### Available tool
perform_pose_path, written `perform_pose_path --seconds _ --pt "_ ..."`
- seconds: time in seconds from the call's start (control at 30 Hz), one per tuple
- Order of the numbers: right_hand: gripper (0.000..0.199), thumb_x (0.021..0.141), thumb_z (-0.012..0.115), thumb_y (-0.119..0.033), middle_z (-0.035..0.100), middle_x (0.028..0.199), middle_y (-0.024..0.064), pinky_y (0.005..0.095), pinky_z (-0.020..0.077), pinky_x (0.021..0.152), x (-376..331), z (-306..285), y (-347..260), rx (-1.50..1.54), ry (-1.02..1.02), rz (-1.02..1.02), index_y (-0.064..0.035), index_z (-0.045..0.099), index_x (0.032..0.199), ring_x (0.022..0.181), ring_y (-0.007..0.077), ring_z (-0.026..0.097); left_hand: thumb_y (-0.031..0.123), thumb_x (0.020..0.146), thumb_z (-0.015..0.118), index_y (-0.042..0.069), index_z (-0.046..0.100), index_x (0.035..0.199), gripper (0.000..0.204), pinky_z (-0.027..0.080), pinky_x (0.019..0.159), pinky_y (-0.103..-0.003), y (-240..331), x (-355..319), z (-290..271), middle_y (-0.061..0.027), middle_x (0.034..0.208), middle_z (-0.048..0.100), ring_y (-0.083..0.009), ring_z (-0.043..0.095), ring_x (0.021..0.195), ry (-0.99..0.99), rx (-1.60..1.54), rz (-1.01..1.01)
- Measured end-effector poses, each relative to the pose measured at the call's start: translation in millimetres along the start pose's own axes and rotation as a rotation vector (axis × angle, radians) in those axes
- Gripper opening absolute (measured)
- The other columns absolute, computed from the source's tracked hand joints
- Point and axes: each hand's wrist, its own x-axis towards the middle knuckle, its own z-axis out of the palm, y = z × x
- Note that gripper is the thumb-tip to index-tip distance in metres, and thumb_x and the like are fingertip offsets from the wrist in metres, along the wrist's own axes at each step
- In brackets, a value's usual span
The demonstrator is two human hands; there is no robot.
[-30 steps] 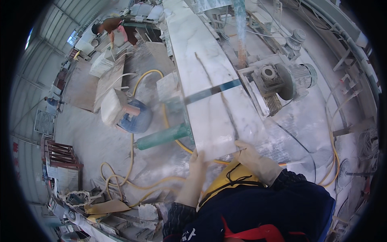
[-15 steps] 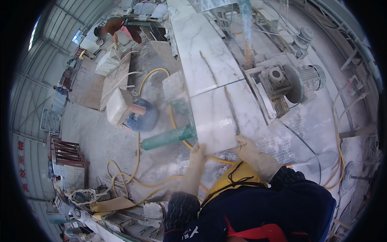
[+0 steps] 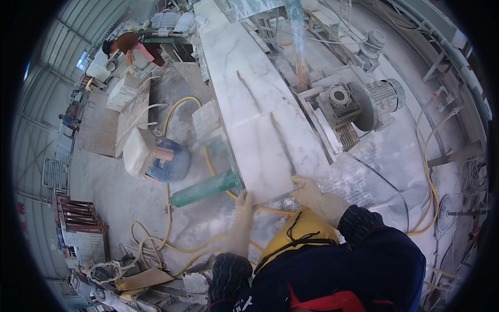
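Both gloved hands on near end of the white marble slab [image 3: 260,151], which lies lengthwise on the saw bench w/ its near edge at the person's yellow apron [image 3: 296,231]: left hand [image 3: 242,208] lies flat, fingers straight & together against the near-left corner, right hand [image 3: 312,195] curls over the near-right corner, fingers wrapped on the edge. Slab sits alongside the saw head & motor [image 3: 358,104], blade not visibly in the stone, so prob. only positioning so far; a seam crosses the slab mid-way, can't tell if that's a finished cut. Green roller [image 3: 205,190] sticks out just left of the near edge, yellow hose [image 3: 171,208] loops on the dusty floor
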Motion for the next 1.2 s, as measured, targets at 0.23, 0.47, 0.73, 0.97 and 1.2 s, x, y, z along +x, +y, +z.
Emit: perform_pose_path --seconds 0.23,0.47,0.73,0.97,1.2 --pt "0.045 0.09 0.07 -0.008 0.072 0.11 0.013 0.0248 0.0512 0.094 -9.4 -0.9 -30.7 -0.114 -0.033 0.128 -0.0045 0.057 0.132 0.104 0.0115 0.066 0.018 0.093 0.064 0.003 0.053 0.133 0.044 0.053 0.09 -0.039 -39.7 -55.0 -72.7 -0.0154 0.122 0.062 -0.0271 0.063 0.109 0.228 -0.267 -0.006" --pt "0.055 0.097 0.064 -0.021 0.048 0.145 0.0217 0.0461 0.0359 0.116 3.3 -10.6 -22.0 0.708 -0.24 0.298 -0.0019 0.043 0.143 0.134 0.0358 0.047 0.011 0.09 0.059 0.007 0.06 0.117 0.027 0.053 0.081 -0.041 -148.7 -164.1 -201.8 -0.016 0.107 0.067 -0.0305 0.065 0.101 0.548 -0.512 0.183" --pt "0.059 0.098 0.064 -0.03 0.047 0.146 0.0231 0.0479 0.039 0.115 -12.1 34.2 -12.2 0.617 -0.388 0.391 -0.002 0.042 0.144 0.136 0.0369 0.047 0.015 0.094 0.06 0.008 0.048 0.14 0.049 0.054 0.072 -0.031 -223.8 -355.7 -233.9 -0.012 0.109 0.067 -0.0216 0.066 0.088 1.388 -0.646 0.48" --pt "0.044 0.097 0.066 -0.027 0.059 0.133 0.0224 0.0484 0.0506 0.102 10.3 131.8 63.1 0.334 -0.352 0.591 -0.0063 0.052 0.133 0.121 0.035 0.06 0.03 0.097 0.059 0.004 0.048 0.143 0.053 0.048 0.094 -0.039 -292.0 -510.0 -258.0 -0.0189 0.128 0.06 -0.0321 0.06 0.114 2.108 0.196 0.071" --pt "0.039 0.098 0.065 -0.023 0.062 0.128 0.0222 0.0484 0.0536 0.097 -59.7 227.4 54.2 0.099 -0.478 0.526 -0.0065 0.053 0.131 0.114 0.0368 0.064 0.031 0.099 0.056 0.003 0.049 0.142 0.052 0.044 0.1 -0.044 -398.1 -628.4 -261.3 -0.0219 0.131 0.059 -0.0367 0.057 0.119 2.127 0.779 -0.373"
